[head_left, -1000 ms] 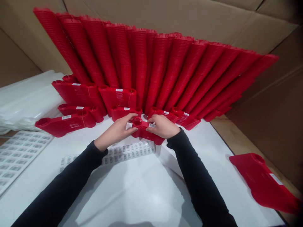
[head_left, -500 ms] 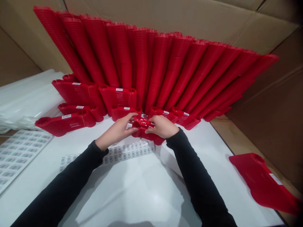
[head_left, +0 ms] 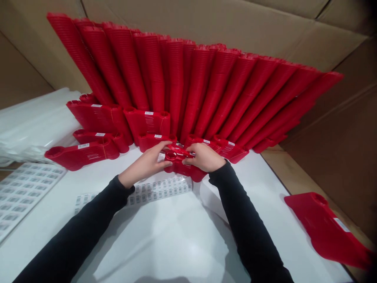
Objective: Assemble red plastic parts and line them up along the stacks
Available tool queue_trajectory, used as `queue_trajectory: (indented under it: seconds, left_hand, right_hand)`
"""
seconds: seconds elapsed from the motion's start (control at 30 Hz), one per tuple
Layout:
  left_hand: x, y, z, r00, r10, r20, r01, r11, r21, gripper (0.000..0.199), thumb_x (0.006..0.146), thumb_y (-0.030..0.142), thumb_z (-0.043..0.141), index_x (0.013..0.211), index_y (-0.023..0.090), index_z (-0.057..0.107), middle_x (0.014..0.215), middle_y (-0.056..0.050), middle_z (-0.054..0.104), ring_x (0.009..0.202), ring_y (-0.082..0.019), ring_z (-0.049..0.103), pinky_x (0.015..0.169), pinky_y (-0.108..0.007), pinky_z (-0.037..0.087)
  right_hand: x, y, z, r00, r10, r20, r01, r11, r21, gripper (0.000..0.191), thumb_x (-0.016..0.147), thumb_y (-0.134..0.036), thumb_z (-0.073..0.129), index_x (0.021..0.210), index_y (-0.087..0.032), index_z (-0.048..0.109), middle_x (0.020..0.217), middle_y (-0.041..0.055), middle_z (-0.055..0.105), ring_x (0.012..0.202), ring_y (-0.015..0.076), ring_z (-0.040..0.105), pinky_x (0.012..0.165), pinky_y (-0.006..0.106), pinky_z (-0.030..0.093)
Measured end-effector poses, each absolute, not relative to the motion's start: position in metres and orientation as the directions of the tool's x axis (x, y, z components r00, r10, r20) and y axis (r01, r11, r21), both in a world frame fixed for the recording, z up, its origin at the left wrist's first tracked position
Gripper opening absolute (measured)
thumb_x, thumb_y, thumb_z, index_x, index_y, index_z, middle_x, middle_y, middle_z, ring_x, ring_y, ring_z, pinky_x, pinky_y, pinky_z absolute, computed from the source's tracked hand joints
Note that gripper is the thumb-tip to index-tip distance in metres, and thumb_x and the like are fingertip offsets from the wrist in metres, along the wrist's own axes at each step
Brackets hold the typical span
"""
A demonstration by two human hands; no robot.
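Grips a squat red plastic stack with a hollow round end (head_left: 186,169) between the left hand (head_left: 147,163) and right hand (head_left: 207,157), on the white worktop (head_left: 176,228). Slants lengthwise from far left to nearer right, with the round opening upward. Shows white rectangular labels (head_left: 83,146) on neighbouring red plastic stacks (head_left: 84,157), with print too small to read.

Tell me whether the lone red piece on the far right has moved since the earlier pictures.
No: the red piece lies unchanged at the right edge of the white table.
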State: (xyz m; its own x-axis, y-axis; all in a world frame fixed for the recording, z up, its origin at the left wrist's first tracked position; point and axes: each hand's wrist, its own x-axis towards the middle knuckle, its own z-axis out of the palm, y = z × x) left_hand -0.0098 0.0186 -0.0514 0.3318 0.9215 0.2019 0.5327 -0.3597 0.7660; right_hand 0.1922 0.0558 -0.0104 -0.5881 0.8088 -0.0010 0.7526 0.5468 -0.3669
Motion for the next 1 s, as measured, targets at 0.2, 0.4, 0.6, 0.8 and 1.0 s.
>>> queue_trajectory:
  seconds: [0.2, 0.4, 0.6, 0.8, 1.0]
  left_hand:
    - [0.007, 0.008, -0.034, 0.109, 0.939, 0.327, 0.142, -0.341, 0.929, 0.067, 0.078, 0.036, 0.059, 0.133, 0.026, 0.023, 0.124, -0.01, 0.05, 0.112, -0.022, 0.053, 0.094, -0.042, 0.043]
    - [0.02, -0.015, -0.011, 0.058, 0.92, 0.387, -0.02, -0.387, 0.922, 0.051, 0.082, 0.032, 0.055, 0.127, 0.027, 0.033, 0.122, -0.008, 0.054, 0.109, -0.022, 0.056, 0.094, -0.041, 0.046]
    - [0.013, -0.018, -0.006, 0.119, 0.932, 0.342, 0.049, -0.349, 0.936, 0.068, 0.082, 0.027, 0.055, 0.136, 0.033, 0.013, 0.124, -0.008, 0.052, 0.105, -0.021, 0.058, 0.094, -0.045, 0.045]
    - [0.008, -0.009, -0.01, -0.01, 0.937, 0.35, 0.047, -0.349, 0.936, 0.037, 0.087, 0.026, 0.042, 0.122, 0.029, 0.033, 0.118, -0.005, 0.054, 0.094, -0.016, 0.061, 0.084, -0.036, 0.051]
    - [0.011, -0.003, -0.018, -0.302, 0.878, 0.372, 0.014, -0.387, 0.922, 0.021, 0.089, 0.037, 0.038, 0.098, 0.022, 0.049, 0.099, -0.003, 0.059, 0.08, -0.014, 0.062, 0.073, -0.028, 0.053]
  right_hand:
    - [0.189, 0.041, 0.01, -0.619, 0.768, 0.164, 0.49, 0.54, -0.684, 0.024, 0.077, -0.036, 0.059, 0.072, -0.014, 0.064, 0.063, -0.0017, 0.054, 0.058, 0.0108, 0.046, 0.055, 0.022, 0.033]
    - [0.158, 0.014, 0.007, -0.642, 0.763, 0.068, 0.163, 0.223, -0.961, 0.021, 0.072, -0.033, 0.062, 0.071, -0.012, 0.062, 0.063, -0.0009, 0.056, 0.06, 0.0126, 0.052, 0.058, 0.024, 0.042]
    - [0.147, 0.011, -0.005, -0.611, 0.785, 0.104, 0.022, 0.149, -0.989, 0.01, 0.069, -0.021, 0.063, 0.064, -0.013, 0.059, 0.064, -0.002, 0.056, 0.064, 0.0118, 0.053, 0.062, 0.025, 0.044]
    - [0.144, 0.007, -0.002, -0.621, 0.774, 0.123, 0.017, 0.169, -0.985, 0.019, 0.074, -0.03, 0.062, 0.084, -0.015, 0.063, 0.092, 0.0035, 0.059, 0.08, 0.015, 0.055, 0.067, 0.025, 0.045]
    - [0.132, 0.002, -0.014, -0.59, 0.794, 0.143, 0.055, 0.216, -0.975, 0.023, 0.082, -0.034, 0.052, 0.092, -0.014, 0.059, 0.078, 0.0017, 0.057, 0.068, 0.0126, 0.051, 0.062, 0.024, 0.042]
